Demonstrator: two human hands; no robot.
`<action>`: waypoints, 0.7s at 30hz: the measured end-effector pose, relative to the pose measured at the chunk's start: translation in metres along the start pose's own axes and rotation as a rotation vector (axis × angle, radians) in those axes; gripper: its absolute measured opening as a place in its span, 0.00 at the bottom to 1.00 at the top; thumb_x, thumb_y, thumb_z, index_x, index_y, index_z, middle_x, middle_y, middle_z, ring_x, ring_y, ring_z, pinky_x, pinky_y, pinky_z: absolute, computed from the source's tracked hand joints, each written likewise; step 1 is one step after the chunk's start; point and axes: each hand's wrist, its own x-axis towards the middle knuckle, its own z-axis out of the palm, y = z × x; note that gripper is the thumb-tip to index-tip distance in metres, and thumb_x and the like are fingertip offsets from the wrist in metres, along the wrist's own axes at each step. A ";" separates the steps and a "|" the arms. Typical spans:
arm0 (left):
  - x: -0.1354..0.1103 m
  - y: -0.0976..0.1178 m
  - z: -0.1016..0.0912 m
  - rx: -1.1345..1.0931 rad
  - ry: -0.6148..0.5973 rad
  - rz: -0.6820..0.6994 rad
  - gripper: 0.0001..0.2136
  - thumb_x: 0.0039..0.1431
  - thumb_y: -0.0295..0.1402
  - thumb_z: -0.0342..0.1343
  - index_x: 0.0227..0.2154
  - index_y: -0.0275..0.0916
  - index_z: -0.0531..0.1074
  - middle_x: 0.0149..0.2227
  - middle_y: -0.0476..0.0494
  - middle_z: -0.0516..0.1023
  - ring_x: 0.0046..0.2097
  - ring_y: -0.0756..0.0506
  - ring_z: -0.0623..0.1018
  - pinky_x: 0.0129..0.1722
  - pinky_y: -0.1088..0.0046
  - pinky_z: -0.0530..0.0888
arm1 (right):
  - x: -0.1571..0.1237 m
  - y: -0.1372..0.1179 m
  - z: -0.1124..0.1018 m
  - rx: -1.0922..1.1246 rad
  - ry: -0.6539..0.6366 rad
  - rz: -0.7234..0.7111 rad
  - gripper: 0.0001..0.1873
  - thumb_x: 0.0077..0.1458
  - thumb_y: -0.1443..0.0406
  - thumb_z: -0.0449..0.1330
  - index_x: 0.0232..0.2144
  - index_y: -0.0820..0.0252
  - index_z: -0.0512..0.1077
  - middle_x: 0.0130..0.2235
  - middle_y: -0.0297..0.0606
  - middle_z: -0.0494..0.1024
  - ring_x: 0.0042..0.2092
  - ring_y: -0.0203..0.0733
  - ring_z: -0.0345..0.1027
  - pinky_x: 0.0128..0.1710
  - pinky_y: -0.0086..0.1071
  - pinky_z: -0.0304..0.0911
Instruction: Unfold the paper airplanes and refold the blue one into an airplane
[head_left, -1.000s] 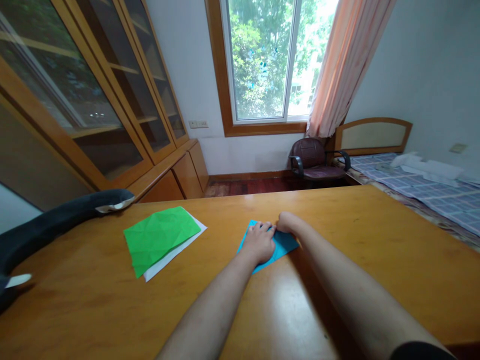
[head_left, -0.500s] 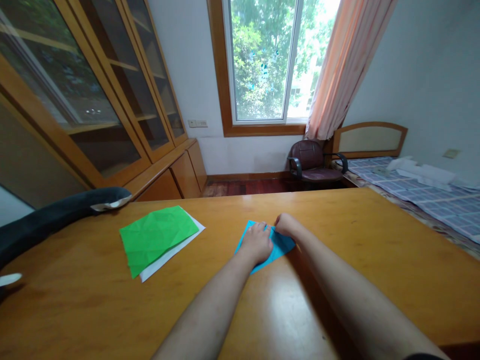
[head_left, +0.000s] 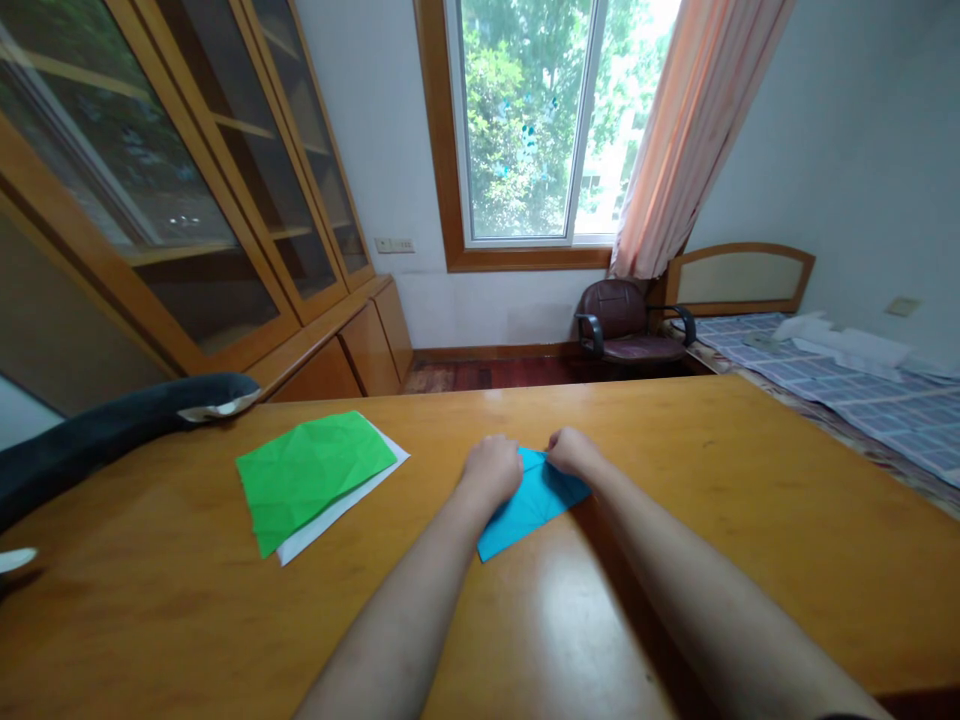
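A folded sheet of blue paper (head_left: 531, 512) lies on the wooden table in front of me, with crease lines across its surface. My left hand (head_left: 493, 470) is closed over its left end, fingers curled at the far edge; the fingertips are partly hidden. At the far right corner, my right hand (head_left: 574, 452) pinches the paper, its thumb and fingers bunched together. The near edge of the sheet shows between my forearms.
Left of my hands, a creased green sheet (head_left: 315, 475) overlaps a white sheet (head_left: 337, 512) on the table (head_left: 172, 620). A dark, long stuffed object (head_left: 127, 420) rests along the left edge. Beyond stand a chair (head_left: 630, 320), a bed (head_left: 855, 370) and a glass-fronted cabinet (head_left: 292, 300).
My left hand has slid left across the blue paper to its left end, uncovering the middle. The paper's near corner has shifted slightly left and nearer. My right hand stays at the far right corner.
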 end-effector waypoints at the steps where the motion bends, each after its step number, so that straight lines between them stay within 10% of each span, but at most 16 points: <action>1: 0.002 -0.007 -0.001 -0.026 -0.017 -0.012 0.15 0.62 0.34 0.45 0.41 0.37 0.76 0.44 0.34 0.78 0.46 0.38 0.76 0.44 0.63 0.71 | -0.001 0.000 0.000 0.006 0.003 -0.002 0.12 0.49 0.68 0.57 0.35 0.60 0.79 0.39 0.46 0.81 0.39 0.46 0.74 0.34 0.29 0.63; 21: -0.006 -0.015 0.034 -0.053 0.137 0.007 0.14 0.63 0.36 0.48 0.45 0.36 0.73 0.48 0.37 0.74 0.51 0.40 0.71 0.51 0.67 0.69 | -0.036 -0.020 -0.008 -0.092 0.146 -0.079 0.11 0.54 0.68 0.54 0.36 0.58 0.76 0.40 0.45 0.80 0.42 0.46 0.73 0.34 0.29 0.59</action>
